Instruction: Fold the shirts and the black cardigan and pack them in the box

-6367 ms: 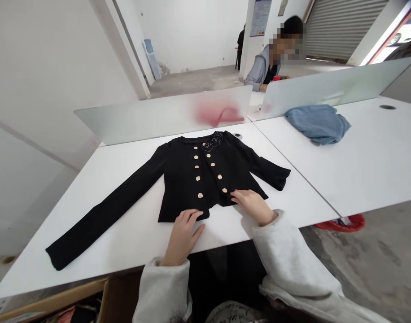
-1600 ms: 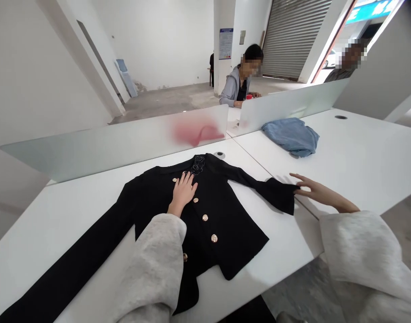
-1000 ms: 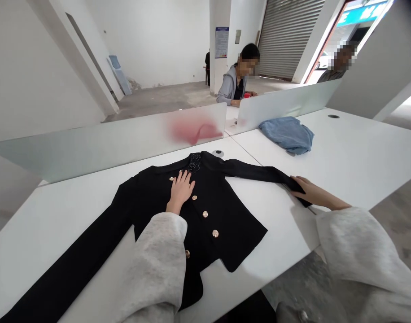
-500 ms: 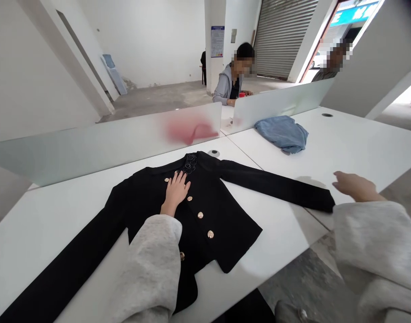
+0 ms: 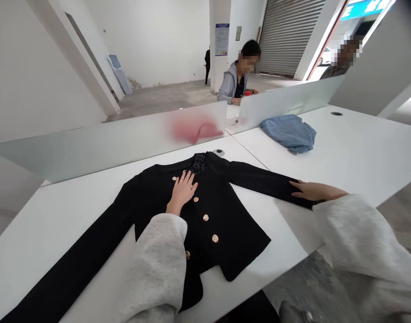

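A black long-sleeved jacket (image 5: 219,224) with gold buttons and a dark floral appliqué at the collar lies flat and spread on a white desk (image 5: 57,215). My left hand (image 5: 182,192) rests palm down on the jacket's chest, among the upper buttons. My right hand (image 5: 318,191) lies flat on the far end of the jacket's right-hand sleeve, covering the cuff area. Neither hand grips the cloth. My grey fleecy sleeves hide the lower front and part of the long sleeve on the left.
A folded blue denim garment (image 5: 289,133) lies on the adjoining desk (image 5: 367,152). A frosted divider (image 5: 124,143) runs along the far edge. Beyond it sit a co-worker (image 5: 232,87) and a person (image 5: 343,58). Concrete floor shows past the desk's right edge.
The jacket's right-hand sleeve, earlier bent with its cuff flared, now lies straightened across the desk. My right hand moved off and came back onto its end. My left hand stayed on the chest.
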`<state>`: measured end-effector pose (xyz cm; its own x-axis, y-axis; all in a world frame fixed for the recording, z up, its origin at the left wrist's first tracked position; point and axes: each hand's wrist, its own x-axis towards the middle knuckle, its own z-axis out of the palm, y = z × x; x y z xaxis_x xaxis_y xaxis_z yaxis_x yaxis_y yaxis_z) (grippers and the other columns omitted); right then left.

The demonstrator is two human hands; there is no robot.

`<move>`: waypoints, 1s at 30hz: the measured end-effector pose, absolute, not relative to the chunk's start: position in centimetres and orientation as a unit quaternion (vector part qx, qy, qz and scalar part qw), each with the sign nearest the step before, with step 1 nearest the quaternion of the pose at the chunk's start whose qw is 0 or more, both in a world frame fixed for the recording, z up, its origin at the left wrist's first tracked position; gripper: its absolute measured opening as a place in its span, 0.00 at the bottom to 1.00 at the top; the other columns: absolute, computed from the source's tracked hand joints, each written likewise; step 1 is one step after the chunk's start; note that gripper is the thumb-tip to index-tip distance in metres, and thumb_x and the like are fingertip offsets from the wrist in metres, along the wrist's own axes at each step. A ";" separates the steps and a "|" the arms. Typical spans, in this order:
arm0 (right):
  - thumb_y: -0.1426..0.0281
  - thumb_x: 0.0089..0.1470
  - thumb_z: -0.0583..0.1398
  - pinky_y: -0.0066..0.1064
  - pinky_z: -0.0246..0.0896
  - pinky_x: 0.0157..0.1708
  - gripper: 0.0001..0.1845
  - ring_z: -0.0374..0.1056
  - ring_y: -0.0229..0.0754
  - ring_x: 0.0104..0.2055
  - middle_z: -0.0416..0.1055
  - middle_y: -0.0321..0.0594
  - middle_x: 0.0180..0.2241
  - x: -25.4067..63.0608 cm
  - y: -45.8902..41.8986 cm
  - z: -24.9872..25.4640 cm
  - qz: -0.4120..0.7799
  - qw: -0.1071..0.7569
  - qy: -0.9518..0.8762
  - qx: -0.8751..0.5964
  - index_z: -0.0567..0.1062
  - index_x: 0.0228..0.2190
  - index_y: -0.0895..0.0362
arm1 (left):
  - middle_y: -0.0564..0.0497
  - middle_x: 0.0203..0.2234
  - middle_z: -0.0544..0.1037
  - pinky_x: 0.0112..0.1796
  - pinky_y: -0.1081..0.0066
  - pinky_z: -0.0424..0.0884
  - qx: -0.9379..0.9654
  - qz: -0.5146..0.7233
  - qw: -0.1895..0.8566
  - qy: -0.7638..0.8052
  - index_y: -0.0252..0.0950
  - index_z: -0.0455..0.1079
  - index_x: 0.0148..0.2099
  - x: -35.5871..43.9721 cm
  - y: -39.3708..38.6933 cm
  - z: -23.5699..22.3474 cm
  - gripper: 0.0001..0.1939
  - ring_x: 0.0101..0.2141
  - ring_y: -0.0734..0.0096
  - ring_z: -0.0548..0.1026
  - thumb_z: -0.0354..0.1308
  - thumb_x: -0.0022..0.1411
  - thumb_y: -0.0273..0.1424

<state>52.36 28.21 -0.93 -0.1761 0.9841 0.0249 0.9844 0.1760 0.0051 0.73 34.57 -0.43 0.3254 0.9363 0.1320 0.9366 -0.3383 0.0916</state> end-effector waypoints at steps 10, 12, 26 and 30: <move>0.56 0.64 0.37 0.47 0.39 0.64 0.33 0.36 0.47 0.69 0.41 0.41 0.67 27.3 40.8 1.7 0.070 0.018 -0.825 -0.561 0.46 0.65 0.56 | 0.49 0.65 0.55 0.62 0.54 0.49 -0.816 -0.097 0.016 -0.569 0.34 0.55 0.65 1.0 34.3 -0.5 0.28 0.65 0.58 0.48 0.38 0.69 0.40; 0.55 0.63 0.37 0.54 0.37 0.63 0.34 0.34 0.51 0.69 0.39 0.43 0.68 26.7 42.4 0.6 0.085 -0.004 -0.803 -0.590 0.45 0.66 0.56 | 0.49 0.65 0.54 0.62 0.54 0.49 -0.815 -0.097 0.019 -0.571 0.35 0.55 0.66 1.1 34.2 -0.6 0.28 0.65 0.59 0.48 0.38 0.69 0.40; 0.73 0.60 0.50 0.41 0.57 0.52 0.22 0.60 0.53 0.56 0.63 0.51 0.55 17.4 49.8 4.8 0.013 -0.014 -0.870 -0.492 0.69 0.54 0.53 | 0.47 0.59 0.67 0.62 0.54 0.47 -0.830 -0.230 -0.021 -0.507 0.42 0.65 0.58 2.6 33.9 0.4 0.20 0.60 0.61 0.60 0.49 0.65 0.33; 0.67 0.59 0.52 0.40 0.60 0.46 0.16 0.66 0.52 0.48 0.69 0.50 0.49 17.0 50.7 4.8 0.017 -0.035 -0.889 -0.456 0.73 0.47 0.55 | 0.38 0.59 0.64 0.56 0.53 0.57 -0.738 -0.267 -0.058 -0.617 0.36 0.64 0.58 2.2 33.8 0.9 0.22 0.58 0.53 0.61 0.52 0.63 0.36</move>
<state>16.98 50.66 4.85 -0.5816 0.8098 -0.0770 0.8121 0.5835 0.0013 2.17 33.85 0.92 0.0953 0.9417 0.3226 0.8799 -0.2313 0.4151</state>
